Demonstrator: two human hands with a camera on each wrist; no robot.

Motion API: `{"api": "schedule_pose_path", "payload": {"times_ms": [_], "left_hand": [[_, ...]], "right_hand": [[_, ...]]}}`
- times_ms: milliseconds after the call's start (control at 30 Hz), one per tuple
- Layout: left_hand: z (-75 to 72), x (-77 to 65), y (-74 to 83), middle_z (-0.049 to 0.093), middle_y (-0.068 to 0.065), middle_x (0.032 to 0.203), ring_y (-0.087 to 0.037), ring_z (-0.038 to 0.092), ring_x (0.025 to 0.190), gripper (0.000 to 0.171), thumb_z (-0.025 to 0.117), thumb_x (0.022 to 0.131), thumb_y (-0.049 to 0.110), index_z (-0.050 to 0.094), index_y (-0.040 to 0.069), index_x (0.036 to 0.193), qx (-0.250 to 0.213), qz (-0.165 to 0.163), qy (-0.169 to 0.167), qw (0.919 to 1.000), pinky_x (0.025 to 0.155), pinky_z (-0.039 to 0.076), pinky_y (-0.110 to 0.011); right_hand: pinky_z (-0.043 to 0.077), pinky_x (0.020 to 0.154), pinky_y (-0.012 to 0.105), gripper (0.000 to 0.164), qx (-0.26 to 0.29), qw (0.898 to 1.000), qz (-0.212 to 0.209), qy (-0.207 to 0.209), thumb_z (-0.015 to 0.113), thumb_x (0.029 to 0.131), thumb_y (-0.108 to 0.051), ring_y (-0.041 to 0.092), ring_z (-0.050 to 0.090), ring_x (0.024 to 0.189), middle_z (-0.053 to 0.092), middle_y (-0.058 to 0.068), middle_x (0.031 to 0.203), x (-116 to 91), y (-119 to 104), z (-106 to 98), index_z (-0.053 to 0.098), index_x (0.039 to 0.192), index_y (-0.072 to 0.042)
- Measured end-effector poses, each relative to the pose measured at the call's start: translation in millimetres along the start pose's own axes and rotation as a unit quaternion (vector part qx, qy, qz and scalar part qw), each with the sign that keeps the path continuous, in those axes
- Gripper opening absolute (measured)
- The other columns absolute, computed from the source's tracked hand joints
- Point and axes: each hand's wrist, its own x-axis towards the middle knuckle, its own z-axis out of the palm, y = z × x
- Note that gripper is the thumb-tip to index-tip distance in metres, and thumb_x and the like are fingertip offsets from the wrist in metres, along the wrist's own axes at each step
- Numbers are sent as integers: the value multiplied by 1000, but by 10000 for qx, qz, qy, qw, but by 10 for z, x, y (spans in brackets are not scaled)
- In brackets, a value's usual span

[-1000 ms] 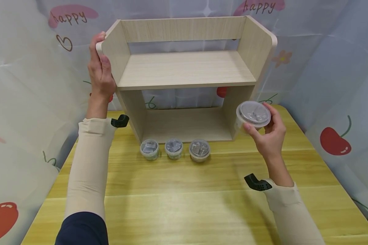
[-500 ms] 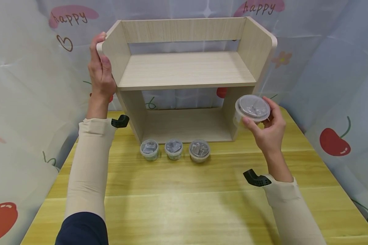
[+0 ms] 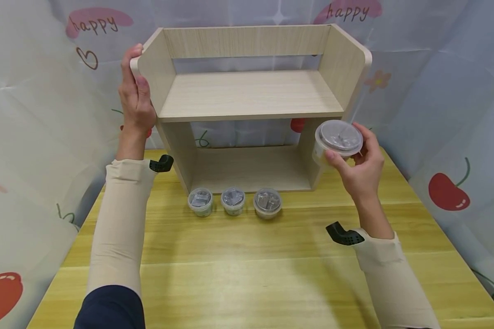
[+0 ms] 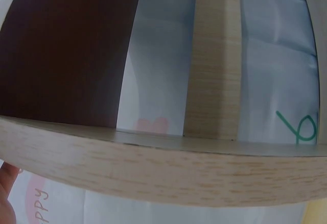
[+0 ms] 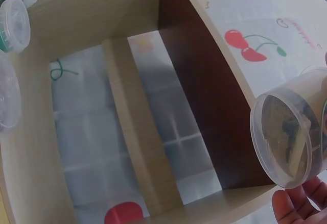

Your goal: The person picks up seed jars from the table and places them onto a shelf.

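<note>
Fingers (image 3: 369, 135) of the right hand (image 3: 361, 176) grip lidded plastic tub (image 3: 339, 137)

Thumb and fingers curl round the tub, holding it above the table (image 3: 230, 278) near the shelf unit's (image 3: 251, 93) right side. The left hand (image 3: 136, 100) grips the unit's left upper edge. Three more lidded tubs (image 3: 233, 201) stand in a row just before the lower compartment (image 3: 247, 169). Grey, crumpled material shows at their tops. The held tub's contents are hard to make out; the right wrist view cuts it off.

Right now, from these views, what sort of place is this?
Probably a staged tabletop workspace. Pale, creased printed sheeting with red cherries rises behind and on both sides of a yellow wood-grain table, which bears a pale wood-grain two-tier shelf.
</note>
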Motion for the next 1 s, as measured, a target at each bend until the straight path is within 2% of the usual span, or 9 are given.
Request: {"api": "schedule_pose_path", "payload": {"times_ms": [333,700,1000], "left_hand": [[-7,-10,14,58,-2,131,-12,54,99,52,35,90,21,41,-5,135,3,88,-21,10000,86,44,-22],[-4,-1,-5,57,-2,133,-14,54,102,55,35,90,27,42,-5,134,-45,81,34,10000,87,43,-24],[-4,-10,-2,54,-3,138,-16,54,107,54,33,88,20,42,-7,133,-190,54,82,9998,90,44,-26]], "right_hand": [[48,80,20,71,-310,9993,189,-47,84,70,-15,19,55,102,61,2,117,92,-48,52,55,134,-1],[47,77,20,71,-455,9989,71,-62,85,70,-22,19,57,98,62,1,114,234,-105,139,57,133,-3],[45,70,21,73,-525,9986,-38,-5,87,69,-28,17,56,95,63,0,113,327,-103,193,59,132,-4]]}}
